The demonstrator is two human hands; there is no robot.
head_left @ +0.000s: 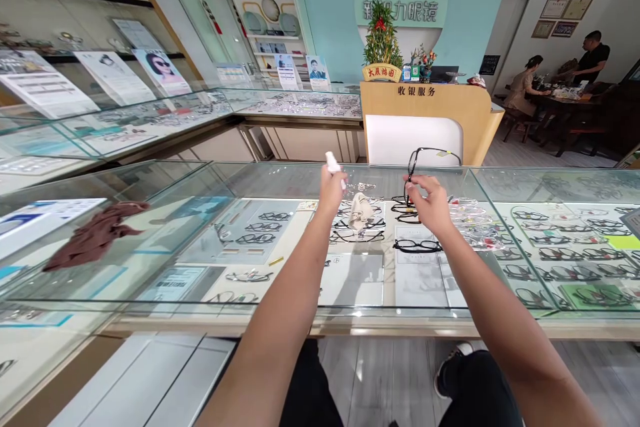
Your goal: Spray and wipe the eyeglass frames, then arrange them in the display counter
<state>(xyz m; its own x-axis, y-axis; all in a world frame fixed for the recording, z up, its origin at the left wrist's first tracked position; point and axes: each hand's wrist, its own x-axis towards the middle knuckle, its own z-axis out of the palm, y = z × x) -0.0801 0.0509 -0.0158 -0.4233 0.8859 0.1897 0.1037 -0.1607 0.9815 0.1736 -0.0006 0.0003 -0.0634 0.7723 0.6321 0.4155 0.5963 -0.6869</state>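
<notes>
My left hand is closed around a small white bottle, its narrow end pointing up. Between the fingers of my right hand is a pair of black-framed eyeglasses, raised above the glass counter with one temple reaching to the right. A crumpled beige cloth lies between my two hands. Several eyeglasses are close by, among them a black pair below my right hand and a cluster of clear frames to its right.
The glass display counter spans the view with rows of eyeglasses. A brown cloth lies on the left. Beyond stands a wooden cashier desk with a plant. Two people are at a table far right.
</notes>
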